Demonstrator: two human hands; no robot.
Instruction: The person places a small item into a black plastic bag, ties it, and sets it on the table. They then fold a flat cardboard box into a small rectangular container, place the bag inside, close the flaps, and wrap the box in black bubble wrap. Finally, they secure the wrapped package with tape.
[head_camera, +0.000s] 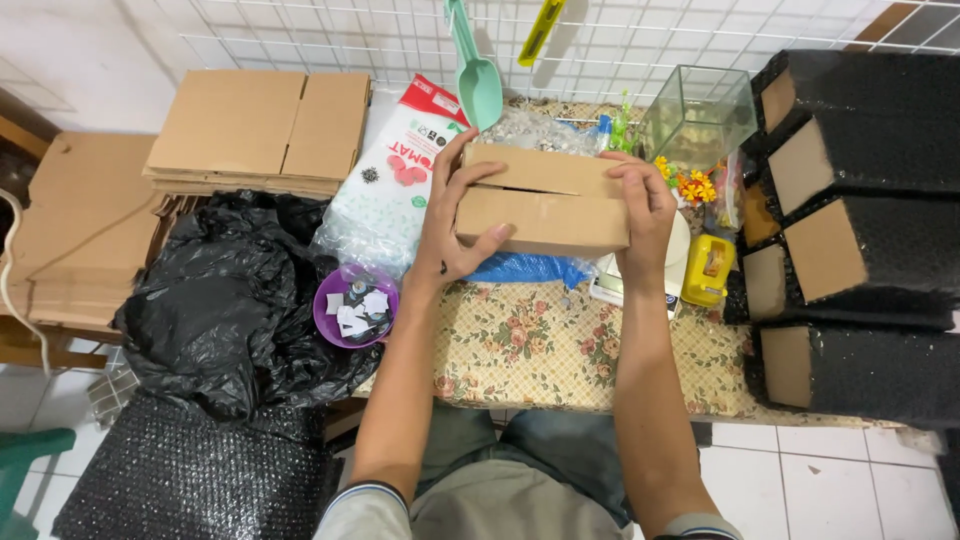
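Both hands — left hand (450, 235) at 9 o'clock, right hand (645, 215) at 3 — clasp the cardboard box (545, 200), flaps folded shut but unsealed.

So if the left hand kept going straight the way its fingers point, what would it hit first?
The left hand grips the cardboard box with its fingers aimed up and away from the person. Past the box, the mint green scoop hanging on the wire grid looks likely to come first, though depth is unclear.
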